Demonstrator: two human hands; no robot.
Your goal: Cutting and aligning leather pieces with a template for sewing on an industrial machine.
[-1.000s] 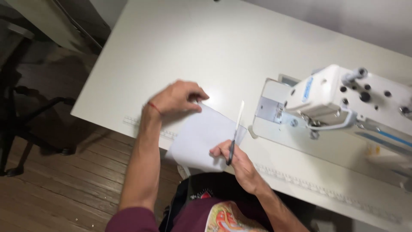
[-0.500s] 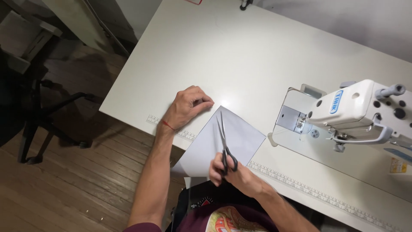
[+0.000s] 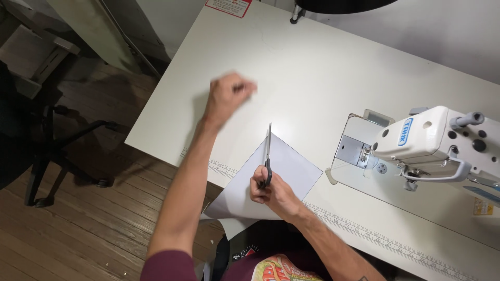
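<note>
My right hand (image 3: 274, 191) grips the black handles of a pair of scissors (image 3: 267, 154), whose blades point away from me along the left edge of a white sheet of paper (image 3: 281, 174). The sheet lies at the near edge of the white table (image 3: 307, 73) and hangs partly over it. My left hand (image 3: 227, 95) is raised above the table to the left of the sheet, blurred, with its fingers curled into a loose fist. It touches nothing and seems to hold nothing.
A white sewing machine (image 3: 432, 143) stands on the table at the right, its needle plate (image 3: 354, 148) close to the sheet's right corner. A printed ruler strip (image 3: 385, 242) runs along the table's near edge. A dark chair base (image 3: 57, 151) stands on the wooden floor at left.
My left hand has let go of the sheet and lifted up and away to the left. The scissors have moved to the sheet's left edge, blades pointing away.
</note>
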